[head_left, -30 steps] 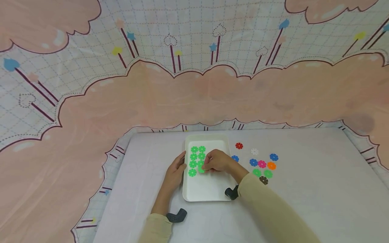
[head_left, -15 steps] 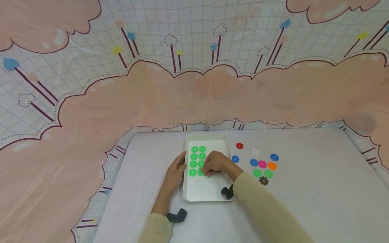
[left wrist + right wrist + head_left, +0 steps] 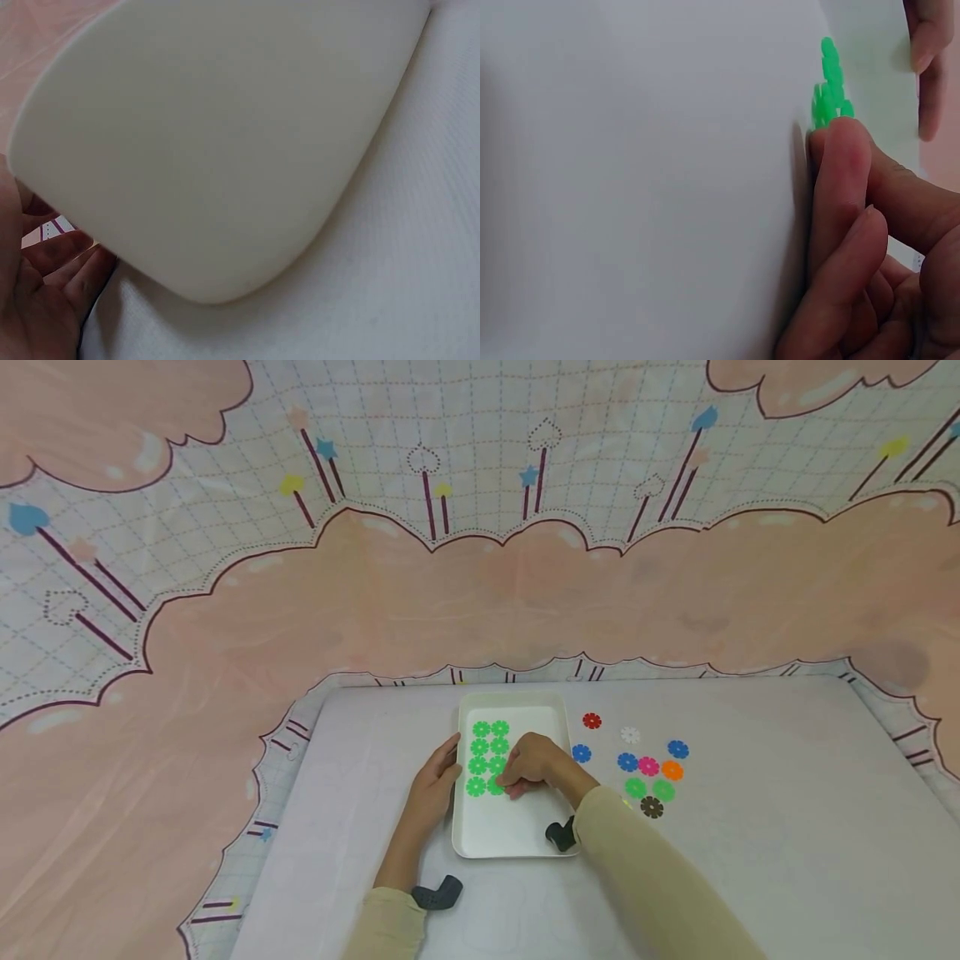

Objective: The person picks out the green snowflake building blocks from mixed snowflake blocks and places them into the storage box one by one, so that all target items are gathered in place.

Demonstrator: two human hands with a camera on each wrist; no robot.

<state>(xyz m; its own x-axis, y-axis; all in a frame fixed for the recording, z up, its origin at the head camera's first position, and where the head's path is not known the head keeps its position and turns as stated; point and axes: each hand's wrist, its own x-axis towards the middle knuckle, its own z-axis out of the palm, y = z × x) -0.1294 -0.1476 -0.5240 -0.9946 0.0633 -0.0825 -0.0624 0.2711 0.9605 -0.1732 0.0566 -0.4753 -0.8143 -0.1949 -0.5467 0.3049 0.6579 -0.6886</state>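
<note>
Head view shows a white tray (image 3: 510,825) on the desk (image 3: 780,877), with green discs (image 3: 477,765) in two columns of four on the tray's left side; the right hand (image 3: 536,760) has its fingers curled at the lowest disc of the right column (image 3: 492,786), and whether they pinch it or merely touch it I cannot tell, since the fingers cover part of it; the left hand (image 3: 431,789) rests against the tray's left edge, thumb and fingers relaxed; the two hands are apart.

As I judge it, the step is squaring that lowest disc under its column; small nudges from the fingertips should serve better than a hard press, as a light disc could skid across the tray floor and knock the disc above it (image 3: 497,764); matching it to the lowest disc of the left column (image 3: 476,787) should keep the row true. Steady contact from the left hand should stop the tray sliding; the black wrist piece (image 3: 560,836) shows over the tray's lower right corner, so a raised right wrist seems prudent; the loose discs (image 3: 648,766) right of the tray are best left undisturbed.
</note>
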